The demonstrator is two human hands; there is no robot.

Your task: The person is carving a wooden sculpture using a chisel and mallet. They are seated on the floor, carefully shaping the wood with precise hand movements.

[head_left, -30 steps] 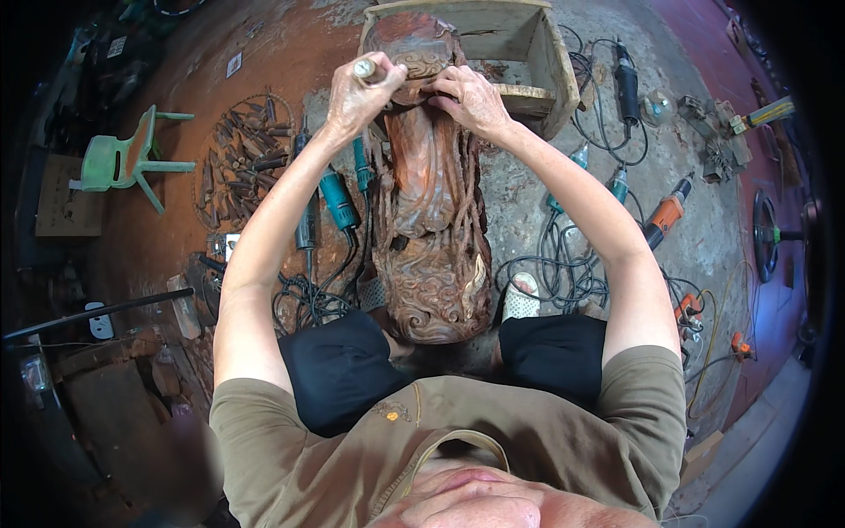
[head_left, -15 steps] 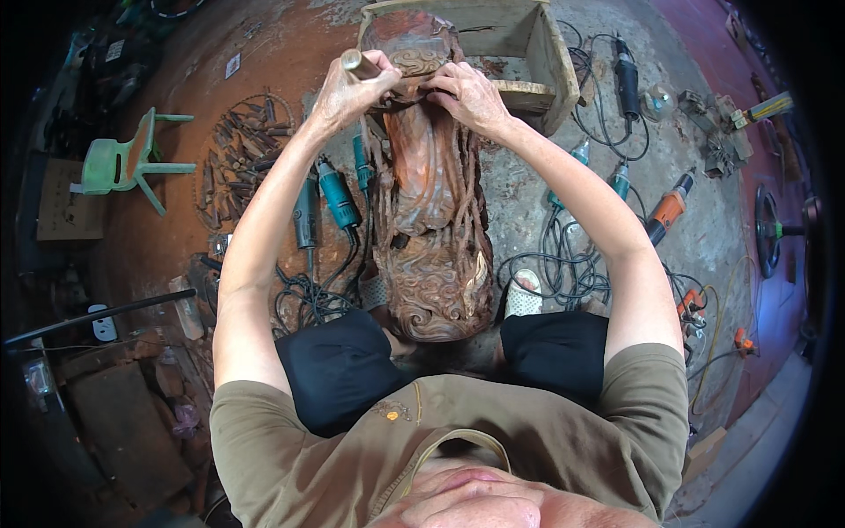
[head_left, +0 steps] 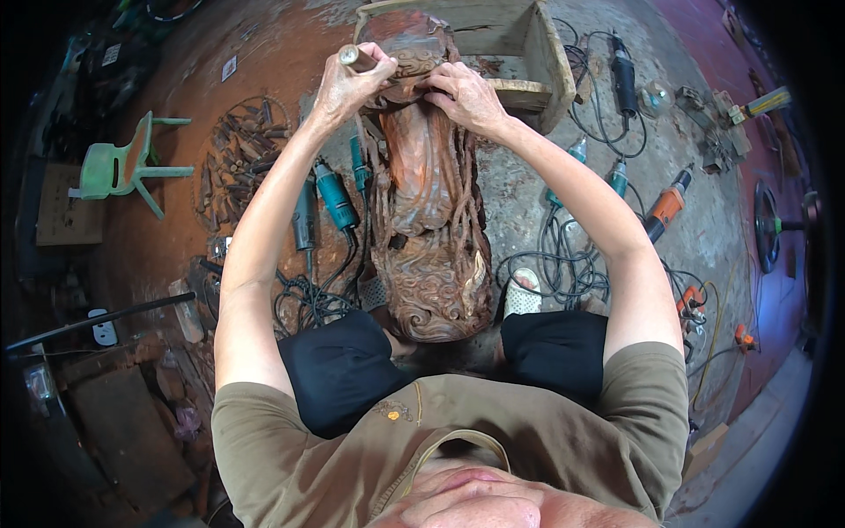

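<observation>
A long, reddish-brown wood carving point(head_left: 427, 198) with swirling relief lies lengthwise between my knees, its far end resting at a wooden box. My left hand point(head_left: 352, 84) is closed around the round wooden handle of a carving chisel point(head_left: 356, 58), its butt end tipped up toward me. The chisel's blade is hard to make out against the dark wood. Against the right side of the carving's upper part, my right hand point(head_left: 465, 95) presses with bent fingers. Its fingertips come close to the left hand, and what they pinch is hidden.
Behind the carving stands the open wooden box point(head_left: 554, 66). Many wooden-handled tools point(head_left: 242, 154) lie in a round tray at left, near a green chair point(head_left: 132, 167). Corded power tools point(head_left: 334, 198) flank the carving, including an orange one point(head_left: 669, 207), with tangled cables point(head_left: 568, 255).
The left hand and chisel handle have shifted very slightly up and left. My right hand keeps its place on the carving.
</observation>
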